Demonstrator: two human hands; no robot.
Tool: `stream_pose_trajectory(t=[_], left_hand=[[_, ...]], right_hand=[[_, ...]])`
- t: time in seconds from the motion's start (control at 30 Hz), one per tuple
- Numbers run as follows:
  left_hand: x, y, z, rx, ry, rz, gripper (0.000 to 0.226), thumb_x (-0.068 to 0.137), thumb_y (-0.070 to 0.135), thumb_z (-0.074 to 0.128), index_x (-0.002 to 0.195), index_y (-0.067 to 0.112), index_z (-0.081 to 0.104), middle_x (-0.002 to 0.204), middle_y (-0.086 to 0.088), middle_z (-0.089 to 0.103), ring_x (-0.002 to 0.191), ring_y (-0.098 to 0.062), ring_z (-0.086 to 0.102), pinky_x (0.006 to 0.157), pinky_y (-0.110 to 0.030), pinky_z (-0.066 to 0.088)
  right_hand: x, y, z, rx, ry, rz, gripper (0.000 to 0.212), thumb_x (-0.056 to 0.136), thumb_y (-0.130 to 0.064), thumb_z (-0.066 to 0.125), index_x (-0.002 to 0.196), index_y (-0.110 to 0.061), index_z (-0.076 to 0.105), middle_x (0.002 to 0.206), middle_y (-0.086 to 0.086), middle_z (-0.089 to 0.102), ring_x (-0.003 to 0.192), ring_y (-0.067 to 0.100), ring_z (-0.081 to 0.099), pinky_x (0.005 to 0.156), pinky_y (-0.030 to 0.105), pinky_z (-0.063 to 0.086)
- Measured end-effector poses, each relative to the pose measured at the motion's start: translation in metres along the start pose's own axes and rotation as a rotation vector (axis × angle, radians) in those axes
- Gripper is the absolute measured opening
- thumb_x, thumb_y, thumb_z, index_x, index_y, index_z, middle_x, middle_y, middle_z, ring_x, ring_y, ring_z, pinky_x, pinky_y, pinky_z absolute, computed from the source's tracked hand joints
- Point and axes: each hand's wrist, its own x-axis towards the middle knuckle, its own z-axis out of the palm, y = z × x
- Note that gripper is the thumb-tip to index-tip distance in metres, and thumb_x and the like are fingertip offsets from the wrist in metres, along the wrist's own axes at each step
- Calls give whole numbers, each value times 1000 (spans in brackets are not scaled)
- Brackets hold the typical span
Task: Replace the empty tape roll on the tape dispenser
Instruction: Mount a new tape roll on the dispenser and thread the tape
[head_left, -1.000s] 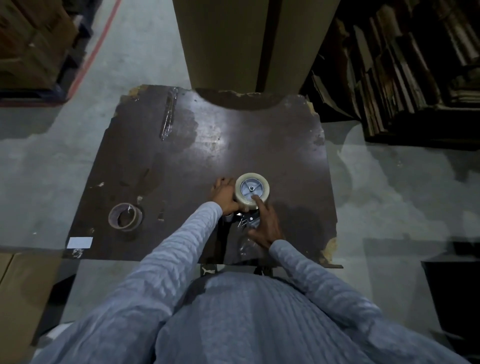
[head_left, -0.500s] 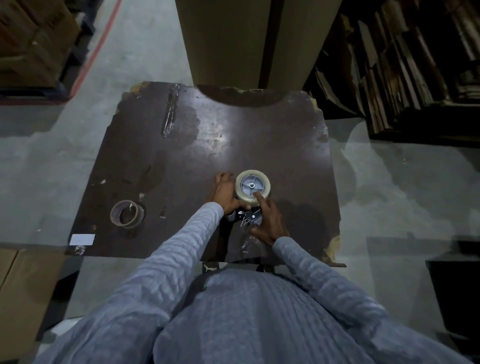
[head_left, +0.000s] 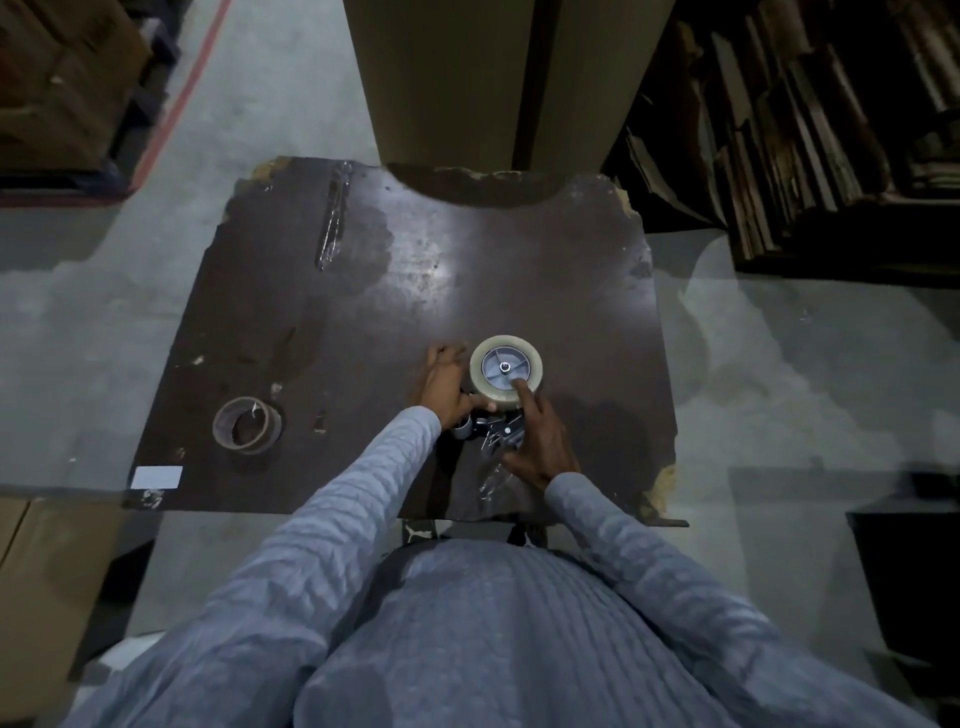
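Pale tape roll (head_left: 506, 371) on tape dispenser (head_left: 497, 431), right fingers (head_left: 521, 387) touching hub

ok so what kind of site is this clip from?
Likely a warehouse or packing area: bare concrete floor with a red painted line, stacked flattened cardboard at right, and a worn work table where a tape dispenser is being reloaded.

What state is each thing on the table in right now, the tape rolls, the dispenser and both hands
new tape roll: full, seated on the dispenser's wheel.
tape dispenser: lying on its side on the table.
empty tape roll: bare core, off the dispenser, lying flat at the table's left.
left hand: resting against the new roll's left side.
right hand: index finger extended onto the wheel.
loose tape strip: stuck flat near the far edge.
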Motion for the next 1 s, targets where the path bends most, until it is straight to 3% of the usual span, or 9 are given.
stream_pose_trajectory(t=[0.1,0.2,0.27,0.43,0.6,1.0], left_hand=[[1,0,2,2,19,-31,82,59,54,89,125,9,69,149,-8,48,141,-28,31,115,-38,36],[4,-2,0,112,-41,-57,87,61,66,83,123,9,67,160,-10,29,147,-32,20,118,-46,30],[3,-2,0,48,-71,-45,87,62,59,86,127,6,62,162,-11,24,149,-35,16,120,-50,28],[-1,-2,2,-3,-20,14,80,70,46,86,136,10,60,153,-7,43,141,-30,28,117,-42,32],[-3,-4,7,9,35,27,47,79,39,80,119,15,73,148,0,49,136,-27,31,115,-39,33],[0,-3,10,14,-1,-43,32,81,26,76,112,16,75,146,3,52,140,-29,29,118,-39,29]], right_hand=[[-1,1,-1,-10,-2,2,108,70,-17,75,160,-28,17,154,6,38,122,34,58,96,44,54],[-1,0,-2,-26,-13,-1,109,70,-18,76,160,-29,16,155,7,36,127,37,54,99,48,53],[-2,-1,-1,-40,-22,-7,108,70,-17,75,160,-30,16,156,7,35,130,38,53,100,48,52],[-4,1,0,-11,-12,-7,110,70,-17,77,160,-32,16,156,5,35,133,35,51,104,42,50],[1,-2,-2,-23,1,0,107,70,-14,74,159,-34,18,154,6,38,129,36,54,100,42,52],[-1,1,-2,-36,-12,-1,106,71,-22,78,159,-31,20,155,7,37,130,37,54,102,46,51]])
